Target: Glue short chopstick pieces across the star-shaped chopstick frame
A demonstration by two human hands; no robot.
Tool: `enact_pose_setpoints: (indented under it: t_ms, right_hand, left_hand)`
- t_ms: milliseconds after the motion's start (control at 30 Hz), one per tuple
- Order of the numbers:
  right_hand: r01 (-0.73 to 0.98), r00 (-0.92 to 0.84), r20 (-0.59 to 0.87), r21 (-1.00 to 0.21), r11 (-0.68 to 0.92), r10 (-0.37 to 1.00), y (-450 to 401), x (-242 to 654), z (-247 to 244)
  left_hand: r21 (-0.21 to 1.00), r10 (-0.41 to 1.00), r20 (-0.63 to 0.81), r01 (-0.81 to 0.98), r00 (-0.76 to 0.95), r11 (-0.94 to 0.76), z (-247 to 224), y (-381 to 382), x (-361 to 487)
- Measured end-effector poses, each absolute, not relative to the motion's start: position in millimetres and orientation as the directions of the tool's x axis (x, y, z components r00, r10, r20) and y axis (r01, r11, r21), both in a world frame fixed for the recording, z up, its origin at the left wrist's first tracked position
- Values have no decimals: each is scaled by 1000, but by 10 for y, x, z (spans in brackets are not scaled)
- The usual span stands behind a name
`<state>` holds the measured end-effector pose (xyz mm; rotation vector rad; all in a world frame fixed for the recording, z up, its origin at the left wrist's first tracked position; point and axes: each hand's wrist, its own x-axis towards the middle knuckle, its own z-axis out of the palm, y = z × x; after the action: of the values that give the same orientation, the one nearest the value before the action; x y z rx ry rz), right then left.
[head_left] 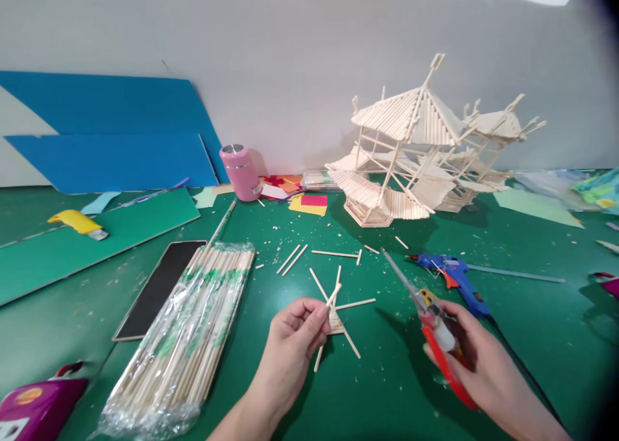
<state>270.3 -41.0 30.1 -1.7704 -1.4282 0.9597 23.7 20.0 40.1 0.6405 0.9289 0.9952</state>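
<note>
My left hand (pixel 293 344) is closed in a pinch on a short wooden stick (pixel 333 294), its free end pointing up and right. Under that hand lies a small frame of glued sticks (pixel 337 323), with thin ends spreading out like a star; my fingers partly cover it. To the right, my right hand (pixel 476 357) is wrapped round red-handled cutters (pixel 438 341), whose long grey tip points up and left over the table. Loose cut sticks (pixel 291 260) lie just beyond the frame. A blue glue gun (pixel 452 276) rests behind the cutters.
A stick-built pavilion model (pixel 411 151) stands at the back right. On the left are a plastic-wrapped bundle of sticks (pixel 186 338), a dark phone-like slab (pixel 159 293), a yellow utility knife (pixel 77 223) and blue boards (pixel 111 160). A pink flask (pixel 240 173) stands by the wall.
</note>
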Motion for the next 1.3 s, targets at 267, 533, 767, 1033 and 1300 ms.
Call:
enact_pose_setpoints:
  t_ms: [267, 533, 767, 1033, 1300]
  right_hand:
    - [704, -36, -149, -706, -81, 988, -432, 2227, 423]
    - [705, -17, -39, -709, -16, 999, -445, 2021, 397]
    - [688, -23, -68, -725, -33, 997, -459, 2000, 377]
    - [643, -25, -129, -761, -83, 991, -452, 1980, 428]
    - [607, -14, -195, -781, -146, 981, -456, 1967, 466]
  left_hand:
    - [799, 931, -311, -478, 191, 365, 389, 200, 176]
    - [822, 934, -296, -444, 200, 356, 339, 133, 180]
    - [856, 944, -255, -405, 211, 321, 327, 123, 167]
    - [877, 951, -223, -383, 212, 291, 347, 133, 169]
    - [915, 954, -187, -312, 234, 256, 342, 133, 160]
